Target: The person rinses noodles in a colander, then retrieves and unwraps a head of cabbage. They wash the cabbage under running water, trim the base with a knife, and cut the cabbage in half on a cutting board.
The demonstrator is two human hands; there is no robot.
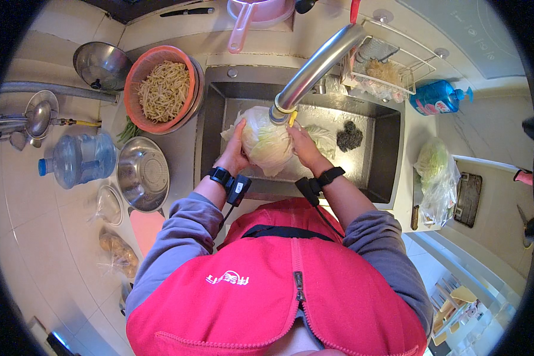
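A pale green head of cabbage (267, 144) is between my hands over the stainless steel sink (289, 175), under the mouth of the metal faucet (313, 66). My left hand (235, 151) grips its left side, thumb up. On the other side, my right hand (307, 147) holds the cabbage with its fingertips close to a yellow tab (292, 118) at the faucet's mouth; whether they touch the tab is unclear. Loose cabbage leaves (322, 140) lie on the sink floor beside a dark steel-wool scrubber (349, 136).
Left of the sink stand an orange basket of bean sprouts (164, 91), a perforated steel bowl (143, 173) and a blue water jug (84, 160). To the right are a wire rack (391, 66), a blue pump bottle (438, 98), bagged cabbage (434, 164) and a knife handle (414, 218).
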